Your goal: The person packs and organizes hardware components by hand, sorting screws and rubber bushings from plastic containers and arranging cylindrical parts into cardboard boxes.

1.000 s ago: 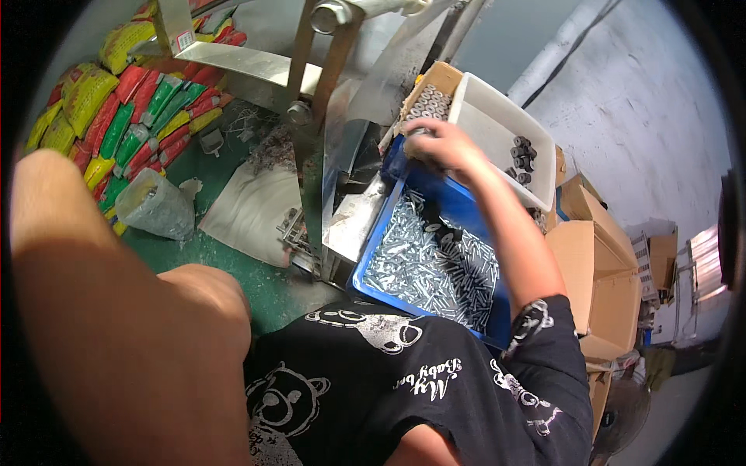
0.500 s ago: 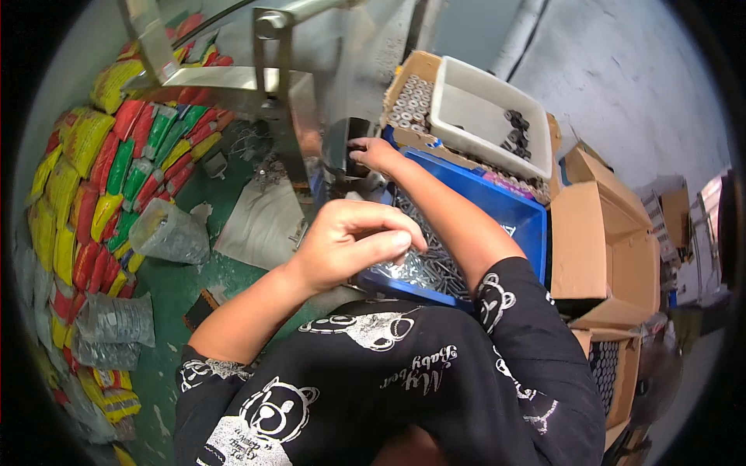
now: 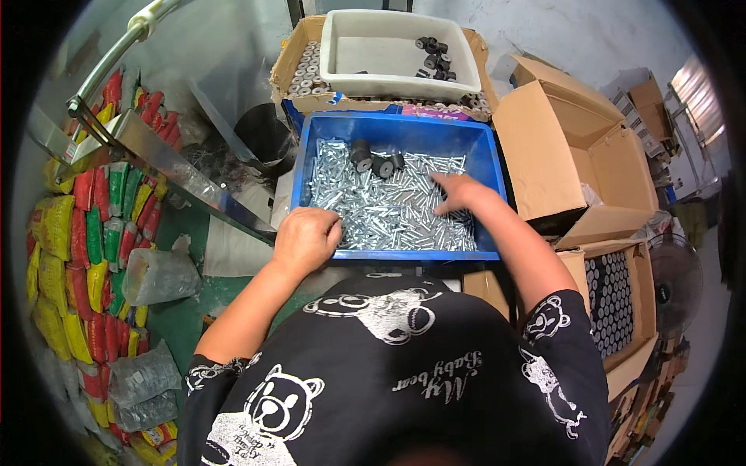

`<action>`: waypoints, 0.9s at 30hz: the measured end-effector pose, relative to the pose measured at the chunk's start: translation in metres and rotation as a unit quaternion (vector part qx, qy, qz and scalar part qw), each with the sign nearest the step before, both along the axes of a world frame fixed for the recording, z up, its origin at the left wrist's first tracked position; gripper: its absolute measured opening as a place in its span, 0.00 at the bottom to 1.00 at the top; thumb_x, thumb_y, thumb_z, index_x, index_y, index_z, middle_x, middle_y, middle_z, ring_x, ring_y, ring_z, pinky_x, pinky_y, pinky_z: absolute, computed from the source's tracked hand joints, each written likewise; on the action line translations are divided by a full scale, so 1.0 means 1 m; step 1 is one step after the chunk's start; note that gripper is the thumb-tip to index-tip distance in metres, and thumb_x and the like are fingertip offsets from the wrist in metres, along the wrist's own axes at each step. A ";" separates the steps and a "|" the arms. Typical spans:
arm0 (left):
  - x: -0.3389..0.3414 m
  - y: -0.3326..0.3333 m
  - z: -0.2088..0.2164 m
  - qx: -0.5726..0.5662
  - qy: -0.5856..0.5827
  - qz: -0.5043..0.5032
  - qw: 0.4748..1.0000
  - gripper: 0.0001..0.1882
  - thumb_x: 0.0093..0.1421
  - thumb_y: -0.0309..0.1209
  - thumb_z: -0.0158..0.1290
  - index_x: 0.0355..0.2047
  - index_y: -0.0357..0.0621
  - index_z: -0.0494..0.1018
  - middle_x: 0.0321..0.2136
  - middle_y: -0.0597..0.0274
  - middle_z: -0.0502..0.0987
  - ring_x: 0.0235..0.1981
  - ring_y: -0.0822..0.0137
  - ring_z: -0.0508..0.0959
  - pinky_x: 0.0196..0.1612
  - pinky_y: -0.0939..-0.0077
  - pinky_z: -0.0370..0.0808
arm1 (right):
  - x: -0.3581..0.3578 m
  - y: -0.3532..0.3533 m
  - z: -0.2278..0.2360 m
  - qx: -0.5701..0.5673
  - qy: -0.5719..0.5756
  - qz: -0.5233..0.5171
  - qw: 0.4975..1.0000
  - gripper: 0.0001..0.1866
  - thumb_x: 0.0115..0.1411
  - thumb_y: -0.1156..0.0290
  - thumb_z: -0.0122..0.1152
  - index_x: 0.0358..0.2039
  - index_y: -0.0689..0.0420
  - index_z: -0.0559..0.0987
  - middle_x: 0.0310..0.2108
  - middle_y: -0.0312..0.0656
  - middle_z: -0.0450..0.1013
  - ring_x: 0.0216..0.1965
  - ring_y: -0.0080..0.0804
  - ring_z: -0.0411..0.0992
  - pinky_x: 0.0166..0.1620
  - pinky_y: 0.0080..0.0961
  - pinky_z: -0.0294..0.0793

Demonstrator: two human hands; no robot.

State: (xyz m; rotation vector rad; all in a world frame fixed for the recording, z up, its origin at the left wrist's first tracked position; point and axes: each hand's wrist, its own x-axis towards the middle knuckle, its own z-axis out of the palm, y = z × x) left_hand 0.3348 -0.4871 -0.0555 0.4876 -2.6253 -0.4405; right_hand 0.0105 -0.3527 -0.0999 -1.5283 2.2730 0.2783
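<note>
In front of me a blue plastic bin (image 3: 398, 255) holds a wide layer of loose silvery metal pins (image 3: 388, 210), perhaps screws or rivets. Several black cylindrical pieces (image 3: 381, 166) with pale ends lie on the pins toward the back. My right hand (image 3: 462, 193) reaches in over the right side of the bin, fingers apart and close to the pins, with nothing visible in it. By the bin's front left corner is my left hand (image 3: 307, 237), its fingers curled under. Whatever those fingers hold, if anything, is hidden.
Behind the bin, a white tray (image 3: 373, 81) with black cylinders rests on a carton of round pieces (image 3: 309, 66). Open cardboard boxes (image 3: 536, 155) stand right, one packed with dark cylinders (image 3: 610, 303). A metal arm (image 3: 194, 186), a black bucket (image 3: 264, 132) and stacked colourful bags (image 3: 93, 264) are left.
The view has turned leftward over the bin. My right hand has left the dark bucket and come over the pins. My left hand has moved from above the bin to its front left corner.
</note>
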 end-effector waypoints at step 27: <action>-0.001 0.010 0.007 0.005 0.026 0.006 1.000 0.06 0.52 0.29 0.56 0.28 0.39 0.78 0.26 0.52 0.79 0.31 0.51 0.78 0.36 0.62 0.74 | -0.023 -0.021 -0.053 -0.211 -0.013 0.037 0.977 0.06 0.49 0.75 0.57 0.25 0.60 0.82 0.32 0.57 0.75 0.35 0.53 0.75 0.42 0.40 0.74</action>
